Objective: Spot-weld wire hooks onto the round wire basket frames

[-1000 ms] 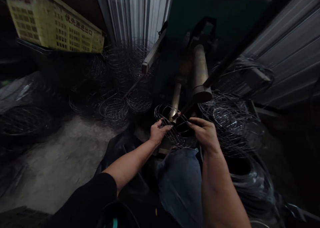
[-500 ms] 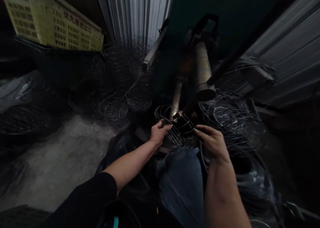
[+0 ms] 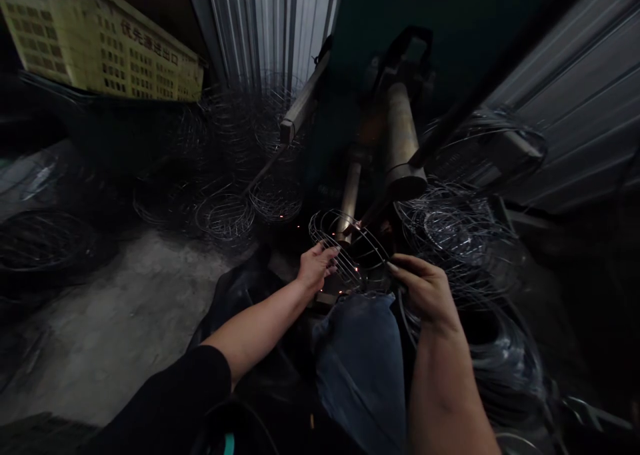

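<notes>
the wire basket (image 3: 347, 263) is sitting between nearly closed fingers (image 3: 410, 262), left hand (image 3: 313, 268) pinching its eight o'clock, right hand (image 3: 427, 287) four.

A faded blue cloth (image 3: 360, 368), denim-like and softly creased with a ragged top edge, covers part of the lap. Left of the blue cloth is a plain black sleeve (image 3: 185, 388), short, its hem near the elbow; the forearm and left hand (image 3: 314, 272) beyond it are bare. The right hand (image 3: 427, 288) and forearm, right of the cloth, are bare too. Dark, dully shiny legwear (image 3: 237, 302) shows left of the cloth's upper part. Left of its lower part, black clothing carries a narrow yellowish mark (image 3: 312, 421), with a teal strip (image 3: 229, 444) farther left.
</notes>
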Demonstrator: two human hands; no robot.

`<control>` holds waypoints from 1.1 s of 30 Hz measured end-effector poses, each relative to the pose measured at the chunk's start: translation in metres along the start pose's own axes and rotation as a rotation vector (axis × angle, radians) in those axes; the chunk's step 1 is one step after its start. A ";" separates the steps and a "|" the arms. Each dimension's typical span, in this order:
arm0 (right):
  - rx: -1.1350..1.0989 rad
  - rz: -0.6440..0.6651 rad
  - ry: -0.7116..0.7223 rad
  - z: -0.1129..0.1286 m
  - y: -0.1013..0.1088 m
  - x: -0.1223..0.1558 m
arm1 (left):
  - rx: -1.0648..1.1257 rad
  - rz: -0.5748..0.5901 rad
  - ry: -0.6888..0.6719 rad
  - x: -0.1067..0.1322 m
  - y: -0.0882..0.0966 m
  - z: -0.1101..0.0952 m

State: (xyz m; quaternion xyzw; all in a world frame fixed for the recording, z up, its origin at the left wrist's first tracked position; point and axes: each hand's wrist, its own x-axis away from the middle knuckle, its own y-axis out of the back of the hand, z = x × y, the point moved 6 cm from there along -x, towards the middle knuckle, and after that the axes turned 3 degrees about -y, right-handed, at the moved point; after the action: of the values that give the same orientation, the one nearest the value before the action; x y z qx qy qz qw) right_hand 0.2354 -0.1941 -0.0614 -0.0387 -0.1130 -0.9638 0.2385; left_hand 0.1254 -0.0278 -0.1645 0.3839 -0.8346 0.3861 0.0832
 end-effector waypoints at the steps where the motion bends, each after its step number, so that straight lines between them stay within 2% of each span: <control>1: 0.030 -0.015 0.035 0.007 -0.004 -0.002 | 0.022 -0.003 0.032 0.000 0.001 0.002; 5: 0.117 -0.018 0.117 0.031 -0.023 -0.016 | 0.089 -0.035 0.102 0.000 0.004 0.004; 9: 0.147 0.002 0.160 0.040 -0.033 -0.028 | 0.101 -0.055 0.130 -0.001 0.006 0.003; 12: 0.117 0.011 0.136 0.036 -0.030 -0.029 | 0.107 -0.074 0.154 -0.001 0.007 0.006; 17: 0.041 0.077 -0.003 0.015 -0.008 -0.017 | 0.124 -0.084 0.161 0.000 0.009 0.008; 20: 0.066 0.047 -0.019 0.011 0.002 -0.013 | 0.142 -0.065 0.192 0.001 0.007 0.011; 24: 0.099 0.030 0.082 0.022 -0.004 -0.018 | 0.196 -0.077 0.243 0.001 0.007 0.016; 27: 0.096 0.018 0.104 0.027 -0.011 -0.024 | 0.210 -0.101 0.260 0.001 0.008 0.017; 33: 0.079 -0.014 0.103 0.020 -0.009 -0.024 | 0.196 -0.140 0.275 0.001 0.008 0.015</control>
State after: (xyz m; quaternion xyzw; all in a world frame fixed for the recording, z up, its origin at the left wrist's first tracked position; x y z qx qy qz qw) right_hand 0.2532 -0.1708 -0.0474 0.0213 -0.1389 -0.9609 0.2384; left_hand 0.1214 -0.0355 -0.1786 0.3908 -0.7449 0.5079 0.1855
